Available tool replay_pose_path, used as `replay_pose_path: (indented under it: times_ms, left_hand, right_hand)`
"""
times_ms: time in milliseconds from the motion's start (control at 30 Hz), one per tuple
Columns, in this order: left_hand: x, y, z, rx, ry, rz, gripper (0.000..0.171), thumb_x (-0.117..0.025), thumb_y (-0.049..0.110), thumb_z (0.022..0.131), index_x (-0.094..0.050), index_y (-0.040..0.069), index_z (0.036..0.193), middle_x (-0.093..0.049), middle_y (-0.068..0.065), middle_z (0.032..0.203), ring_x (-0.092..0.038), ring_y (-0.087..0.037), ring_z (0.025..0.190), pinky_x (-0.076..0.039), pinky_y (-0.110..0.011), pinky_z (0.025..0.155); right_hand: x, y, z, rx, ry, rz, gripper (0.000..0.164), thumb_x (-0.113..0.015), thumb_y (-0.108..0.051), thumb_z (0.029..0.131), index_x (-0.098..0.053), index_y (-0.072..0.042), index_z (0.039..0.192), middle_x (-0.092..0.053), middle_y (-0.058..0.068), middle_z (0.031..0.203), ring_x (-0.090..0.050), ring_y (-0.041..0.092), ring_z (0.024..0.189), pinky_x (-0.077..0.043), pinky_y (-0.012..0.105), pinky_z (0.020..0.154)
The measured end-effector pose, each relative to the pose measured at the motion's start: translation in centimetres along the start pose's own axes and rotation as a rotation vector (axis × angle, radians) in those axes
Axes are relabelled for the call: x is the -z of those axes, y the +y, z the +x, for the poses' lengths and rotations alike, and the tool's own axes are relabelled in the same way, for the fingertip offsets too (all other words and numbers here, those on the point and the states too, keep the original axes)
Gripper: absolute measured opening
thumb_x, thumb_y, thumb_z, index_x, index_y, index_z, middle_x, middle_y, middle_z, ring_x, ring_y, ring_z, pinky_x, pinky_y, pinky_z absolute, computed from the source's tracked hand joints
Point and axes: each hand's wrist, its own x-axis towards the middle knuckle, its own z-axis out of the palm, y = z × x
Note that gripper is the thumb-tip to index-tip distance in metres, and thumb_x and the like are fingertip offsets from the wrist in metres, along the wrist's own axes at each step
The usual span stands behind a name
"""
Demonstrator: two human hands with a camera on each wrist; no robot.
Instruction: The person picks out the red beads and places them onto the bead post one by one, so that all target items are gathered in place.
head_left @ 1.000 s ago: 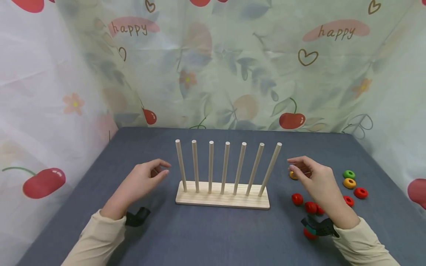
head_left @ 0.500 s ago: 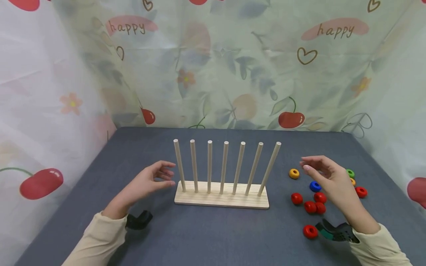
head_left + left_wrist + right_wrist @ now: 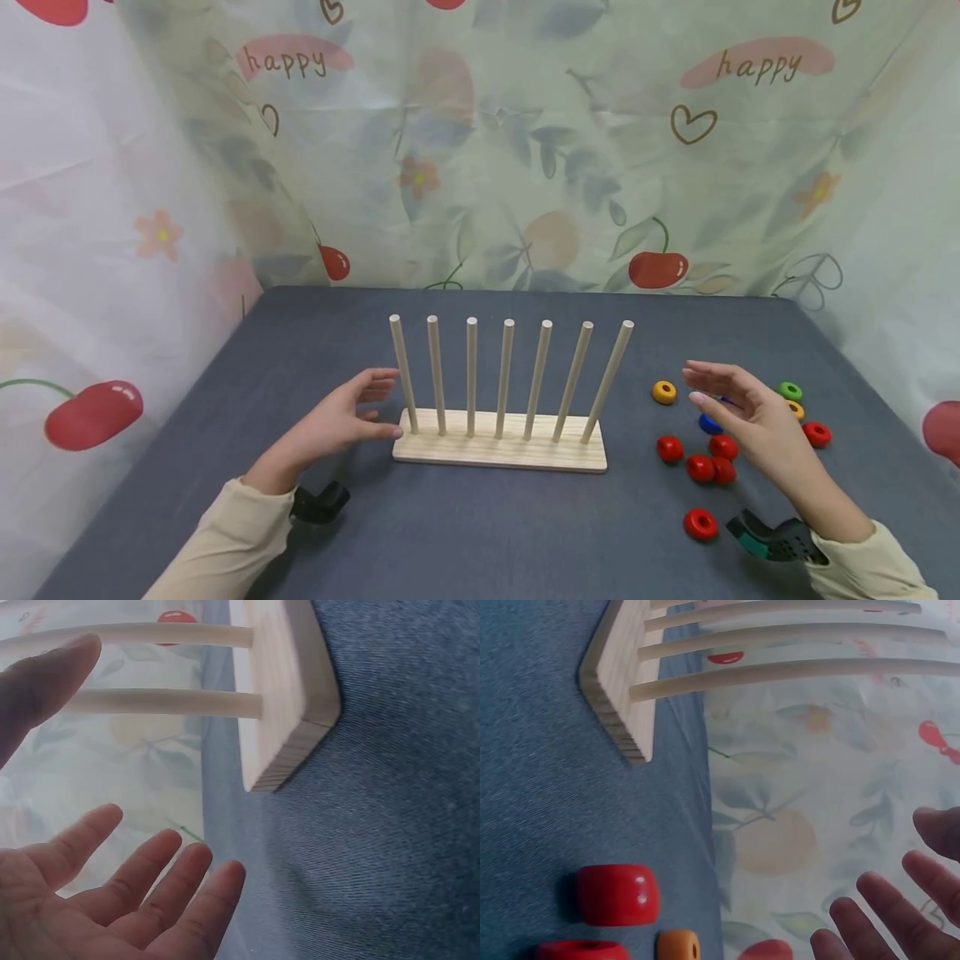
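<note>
A pale wooden peg rack point(image 3: 498, 452) with a row of several upright bare pegs stands mid-table. My left hand point(image 3: 330, 427) is at its left end, fingers spread, fingertips right by the end peg in the head view. In the left wrist view the left hand's fingers point(image 3: 199, 900) are apart, with nothing between them and the thumb. To the right of the rack, my right hand point(image 3: 765, 429) hovers over the coloured rings with relaxed fingers and holds nothing. It partly hides a blue ring point(image 3: 708, 424). A red ring point(image 3: 701, 525) lies nearest the front.
Several red rings point(image 3: 670, 449) lie in a loose group left of the right hand. A yellow ring point(image 3: 663, 392) sits behind them. Farther right are a green ring point(image 3: 789, 391), another yellow ring and a red ring point(image 3: 817, 434). A printed curtain point(image 3: 502, 167) encloses the dark table point(image 3: 495, 542).
My left hand has moved right to the rack's end, its fingers spreading. My right hand has shifted right, uncovering the near yellow ring, several red rings and part of the blue one.
</note>
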Motion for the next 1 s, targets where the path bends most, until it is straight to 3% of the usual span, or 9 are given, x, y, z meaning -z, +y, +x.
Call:
replay_pose_path:
  times_ms: [333, 567, 733, 800, 900, 1000]
  left_hand:
    - [-0.2, -0.2, 0.1, -0.003, -0.049, 0.038, 0.093, -0.081, 0.021, 0.079, -0.025, 0.006, 0.152, -0.024, -0.018, 0.157, -0.026, -0.040, 0.143, -0.030, -0.056, 0.109]
    - [-0.3, -0.3, 0.2, -0.018, -0.091, 0.059, 0.101, -0.082, 0.020, 0.078, -0.018, 0.005, 0.154, -0.018, -0.018, 0.159, -0.021, -0.040, 0.144, -0.027, -0.058, 0.110]
    - [-0.4, -0.6, 0.5, -0.033, -0.103, 0.067, 0.103, -0.083, 0.018, 0.077, -0.016, 0.003, 0.154, -0.016, -0.019, 0.160, -0.020, -0.040, 0.145, -0.025, -0.057, 0.111]
    - [-0.4, -0.7, 0.5, -0.036, -0.107, 0.071, 0.103, -0.083, 0.019, 0.077, -0.016, 0.003, 0.153, -0.016, -0.019, 0.159, -0.020, -0.041, 0.144, -0.026, -0.057, 0.110]
    - [-0.4, -0.7, 0.6, -0.039, -0.112, 0.076, 0.101, -0.082, 0.020, 0.078, -0.017, 0.002, 0.153, -0.018, -0.021, 0.159, -0.022, -0.043, 0.143, -0.027, -0.057, 0.110]
    - [-0.3, -0.8, 0.6, -0.036, -0.116, 0.082, 0.098, -0.081, 0.021, 0.079, -0.019, 0.002, 0.152, -0.019, -0.022, 0.158, -0.025, -0.045, 0.141, -0.029, -0.058, 0.109]
  right_hand:
    - [-0.1, 0.6, -0.6, -0.039, -0.103, 0.002, 0.049, -0.061, -0.020, 0.096, -0.046, -0.007, 0.140, -0.054, -0.002, 0.132, -0.049, -0.016, 0.112, -0.045, 0.008, 0.082]
    - [-0.2, 1.1, -0.9, 0.008, -0.131, -0.043, 0.047, -0.063, -0.017, 0.095, -0.048, -0.007, 0.138, -0.056, 0.009, 0.132, -0.048, -0.018, 0.111, -0.040, 0.004, 0.087]
    - [-0.4, 1.5, -0.9, -0.017, -0.170, -0.094, 0.048, -0.064, -0.022, 0.094, -0.049, -0.008, 0.138, -0.055, 0.018, 0.133, -0.044, -0.021, 0.110, -0.036, 0.002, 0.088]
    - [-0.3, 1.7, -0.9, -0.043, -0.191, -0.119, 0.049, -0.064, -0.025, 0.094, -0.049, -0.010, 0.138, -0.055, 0.016, 0.135, -0.042, -0.023, 0.111, -0.035, 0.002, 0.088]
    - [-0.2, 1.9, -0.8, -0.080, -0.222, -0.172, 0.048, -0.065, -0.030, 0.093, -0.052, -0.014, 0.136, -0.055, 0.013, 0.137, -0.041, -0.020, 0.112, -0.040, 0.008, 0.091]
    - [-0.2, 2.1, -0.7, -0.092, -0.256, -0.213, 0.047, -0.065, -0.033, 0.092, -0.054, -0.015, 0.134, -0.055, 0.012, 0.137, -0.050, 0.001, 0.121, -0.046, 0.029, 0.096]
